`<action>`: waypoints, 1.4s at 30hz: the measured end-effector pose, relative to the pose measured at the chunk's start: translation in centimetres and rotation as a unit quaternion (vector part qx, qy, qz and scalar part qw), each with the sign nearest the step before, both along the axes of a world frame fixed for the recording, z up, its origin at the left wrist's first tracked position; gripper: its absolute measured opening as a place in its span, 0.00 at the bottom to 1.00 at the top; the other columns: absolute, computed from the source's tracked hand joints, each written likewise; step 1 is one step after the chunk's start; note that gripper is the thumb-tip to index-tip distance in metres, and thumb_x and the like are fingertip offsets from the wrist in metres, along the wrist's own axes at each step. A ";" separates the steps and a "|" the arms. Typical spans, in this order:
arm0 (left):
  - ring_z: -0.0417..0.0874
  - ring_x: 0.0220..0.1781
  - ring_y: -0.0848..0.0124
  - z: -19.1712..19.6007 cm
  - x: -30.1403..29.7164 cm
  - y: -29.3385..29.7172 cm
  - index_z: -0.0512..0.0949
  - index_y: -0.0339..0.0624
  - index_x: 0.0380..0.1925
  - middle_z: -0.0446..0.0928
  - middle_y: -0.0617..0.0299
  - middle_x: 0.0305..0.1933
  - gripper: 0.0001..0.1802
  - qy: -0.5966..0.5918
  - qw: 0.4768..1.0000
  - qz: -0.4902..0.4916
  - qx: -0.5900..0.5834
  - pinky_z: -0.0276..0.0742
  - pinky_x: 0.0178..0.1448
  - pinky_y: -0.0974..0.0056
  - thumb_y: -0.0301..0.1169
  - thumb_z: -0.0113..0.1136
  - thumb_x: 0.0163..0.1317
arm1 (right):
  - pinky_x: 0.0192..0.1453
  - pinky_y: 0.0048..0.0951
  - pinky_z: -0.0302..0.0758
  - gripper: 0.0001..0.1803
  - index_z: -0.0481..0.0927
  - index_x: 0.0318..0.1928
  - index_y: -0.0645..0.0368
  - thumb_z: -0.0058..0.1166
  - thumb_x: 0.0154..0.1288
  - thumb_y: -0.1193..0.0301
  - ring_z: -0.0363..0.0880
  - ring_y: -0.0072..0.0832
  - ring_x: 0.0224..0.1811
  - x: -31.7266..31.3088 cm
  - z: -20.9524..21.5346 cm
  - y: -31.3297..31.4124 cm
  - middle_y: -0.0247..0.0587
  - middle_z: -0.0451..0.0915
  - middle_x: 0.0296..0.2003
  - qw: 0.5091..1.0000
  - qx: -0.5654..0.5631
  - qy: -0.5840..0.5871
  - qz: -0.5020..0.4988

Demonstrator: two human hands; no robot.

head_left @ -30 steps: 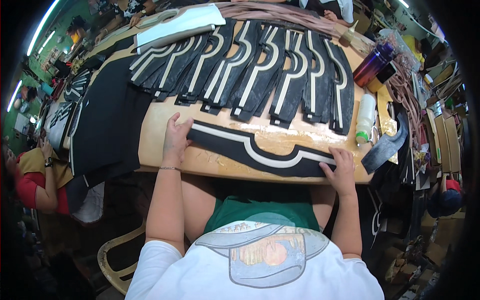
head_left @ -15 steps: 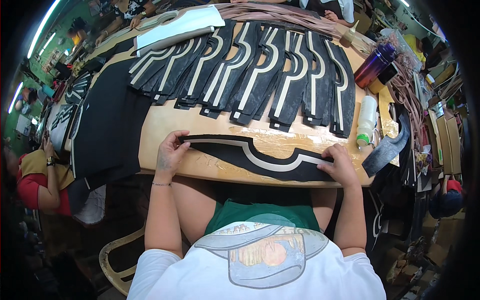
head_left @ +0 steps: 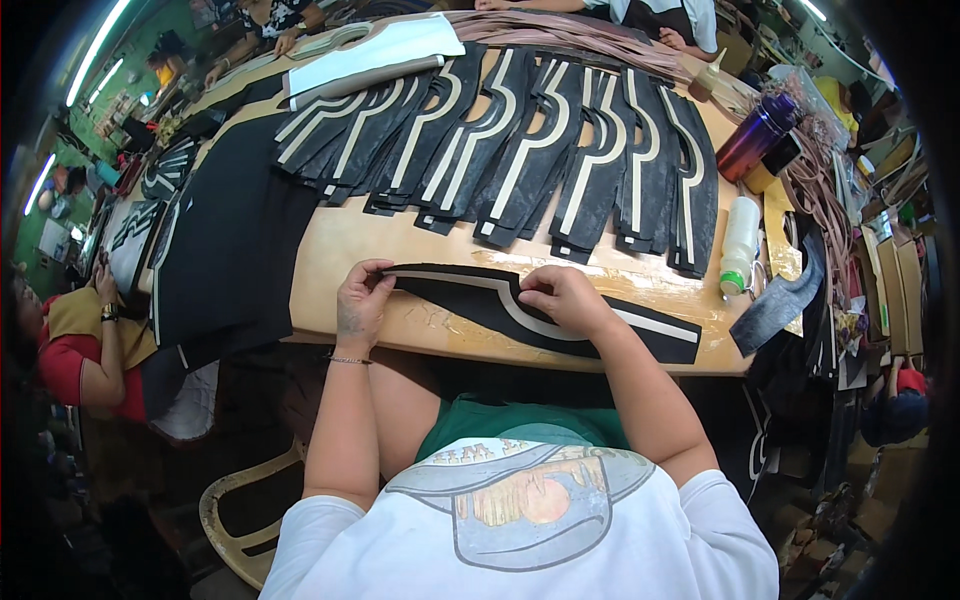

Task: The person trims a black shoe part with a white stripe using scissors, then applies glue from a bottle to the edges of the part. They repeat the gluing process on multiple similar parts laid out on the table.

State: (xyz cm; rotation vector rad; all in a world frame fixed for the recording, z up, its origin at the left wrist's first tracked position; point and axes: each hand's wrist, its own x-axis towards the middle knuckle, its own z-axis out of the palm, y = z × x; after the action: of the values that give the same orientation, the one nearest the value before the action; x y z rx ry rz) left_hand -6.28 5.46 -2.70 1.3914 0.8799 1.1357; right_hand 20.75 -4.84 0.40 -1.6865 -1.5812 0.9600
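Observation:
A long black leather piece with a cream stripe [head_left: 560,315] lies along the near edge of the wooden table [head_left: 340,245]. My left hand [head_left: 360,300] pinches its left end between thumb and fingers. My right hand [head_left: 560,295] presses on the curved middle of the stripe, fingers curled against it. Beyond them lies a row of several similar black pieces with cream stripes [head_left: 520,150], overlapping like a fan.
A large black sheet [head_left: 230,240] covers the table's left part. A white squeeze bottle [head_left: 740,245] and a purple flask [head_left: 755,135] stand at the right, near tan straps [head_left: 830,200]. A person in red [head_left: 80,350] sits at the left; others work at the far side.
My right hand has slid left from the piece's right end to its curved middle. My left hand now pinches the left end instead of lying flat on it.

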 end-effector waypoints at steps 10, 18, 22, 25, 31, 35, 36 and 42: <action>0.67 0.30 0.83 -0.3 0.4 -0.1 0.73 0.37 0.39 0.69 0.70 0.29 0.12 0.058 0.996 0.062 0.024 0.65 0.37 0.78 0.18 0.54 0.53 | 0.39 0.32 0.68 0.05 0.72 0.29 0.65 0.51 0.54 0.76 0.72 0.38 0.32 0.0 -0.9 -1.5 0.46 0.73 0.26 0.985 0.154 -0.040 -0.072; 0.61 0.26 0.83 -0.7 -0.1 0.1 0.72 0.37 0.39 0.65 0.72 0.26 0.12 0.098 0.990 0.076 0.059 0.60 0.31 0.78 0.18 0.55 0.52 | 0.38 0.36 0.68 0.03 0.71 0.29 0.64 0.50 0.53 0.78 0.71 0.43 0.33 3.8 0.5 -5.5 0.48 0.73 0.28 0.950 0.223 -0.157 -0.154; 0.65 0.32 0.81 -0.1 0.1 -0.4 0.72 0.37 0.39 0.67 0.70 0.30 0.13 0.066 0.995 0.069 0.024 0.63 0.40 0.77 0.17 0.53 0.53 | 0.40 0.36 0.68 0.06 0.75 0.31 0.63 0.49 0.57 0.72 0.72 0.42 0.34 3.2 1.4 -5.2 0.47 0.74 0.28 0.971 0.174 -0.114 -0.119; 0.64 0.28 0.83 -0.2 0.2 -0.5 0.73 0.38 0.38 0.66 0.72 0.26 0.12 0.043 0.996 0.078 0.029 0.62 0.35 0.78 0.17 0.54 0.52 | 0.44 0.35 0.67 0.09 0.77 0.32 0.61 0.52 0.56 0.67 0.70 0.40 0.37 1.1 2.2 -3.6 0.45 0.75 0.30 0.973 0.145 -0.182 0.011; 0.68 0.33 0.81 -0.2 0.1 -0.7 0.72 0.38 0.39 0.70 0.68 0.32 0.12 0.009 0.999 0.051 0.016 0.65 0.42 0.76 0.18 0.55 0.53 | 0.44 0.33 0.69 0.10 0.78 0.33 0.62 0.55 0.53 0.68 0.72 0.40 0.38 -0.1 0.8 -2.1 0.45 0.77 0.32 0.990 0.119 -0.079 0.020; 0.68 0.32 0.82 -0.5 0.1 -0.5 0.72 0.37 0.38 0.70 0.69 0.30 0.12 -0.002 0.998 0.053 0.022 0.66 0.40 0.78 0.17 0.54 0.53 | 0.41 0.31 0.70 0.09 0.78 0.32 0.63 0.56 0.53 0.69 0.75 0.36 0.35 0.3 0.4 -2.4 0.45 0.77 0.30 0.997 0.071 0.024 -0.015; 0.68 0.32 0.82 -0.5 0.2 -0.6 0.72 0.37 0.38 0.70 0.69 0.30 0.12 -0.008 0.998 0.053 0.017 0.66 0.40 0.78 0.17 0.54 0.53 | 0.40 0.30 0.70 0.09 0.78 0.32 0.63 0.56 0.53 0.70 0.75 0.34 0.34 0.3 0.1 -2.5 0.45 0.77 0.30 0.996 0.074 0.040 -0.023; 0.69 0.32 0.82 -0.2 0.3 -0.8 0.72 0.37 0.37 0.71 0.69 0.31 0.11 0.010 0.998 0.051 0.026 0.66 0.40 0.78 0.16 0.54 0.52 | 0.35 0.24 0.70 0.07 0.78 0.29 0.63 0.55 0.54 0.71 0.73 0.25 0.28 0.1 -0.2 -2.8 0.40 0.76 0.26 0.987 0.064 0.100 -0.109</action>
State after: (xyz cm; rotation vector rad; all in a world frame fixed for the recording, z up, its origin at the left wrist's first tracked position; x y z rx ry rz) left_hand -5.97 4.68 -2.94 1.4162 0.9510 1.2303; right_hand 20.89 -7.65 0.18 -1.5834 -1.2717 0.8668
